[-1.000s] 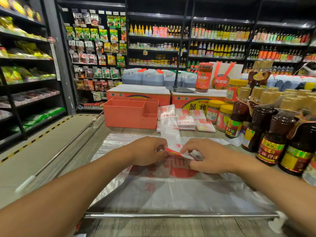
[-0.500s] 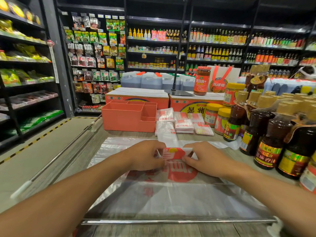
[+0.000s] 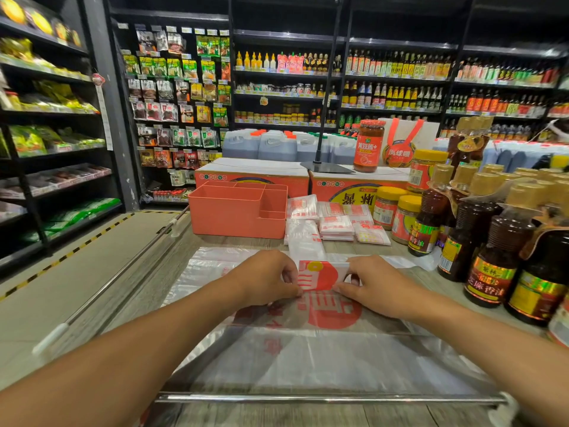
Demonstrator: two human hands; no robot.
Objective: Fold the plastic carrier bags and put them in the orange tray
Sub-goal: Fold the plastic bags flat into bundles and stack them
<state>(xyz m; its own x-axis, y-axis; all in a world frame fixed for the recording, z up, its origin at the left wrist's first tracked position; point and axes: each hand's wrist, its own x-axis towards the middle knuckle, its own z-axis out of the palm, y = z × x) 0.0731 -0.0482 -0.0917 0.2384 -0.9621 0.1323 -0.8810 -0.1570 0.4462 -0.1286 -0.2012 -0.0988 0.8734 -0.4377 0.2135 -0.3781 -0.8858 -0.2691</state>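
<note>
Head view, near centre: what between the two hands?

— A small folded bag (image 3: 320, 274), white with red print, pinched at its left edge by the left hand (image 3: 268, 280) and at its right edge by the right hand (image 3: 378, 286), fingers and thumbs of both curled onto it.

Lifted or lying down?

— Cannot tell; held low over a flat bag (image 3: 308, 349) spread beneath, red print showing on that one too.

And the orange tray (image 3: 228, 214)?

— Farther back and to the left, upright, divided into several compartments, well apart from both hands.

Anything beside it?

— Just right of the tray, a heap of folded bags (image 3: 337, 228), some stacked. Nearer than those, a bag in a long strip (image 3: 303, 238), its near end just beyond the held one.

And on the right side?

— Rows of dark sauce bottles (image 3: 492, 260), with yellow-lidded jars (image 3: 406, 217) just right of the heap. Behind the tray, two cartons (image 3: 252, 171), a tall red jar (image 3: 368, 146) standing on the right one. Along the near edge, a metal rail (image 3: 308, 398).
</note>
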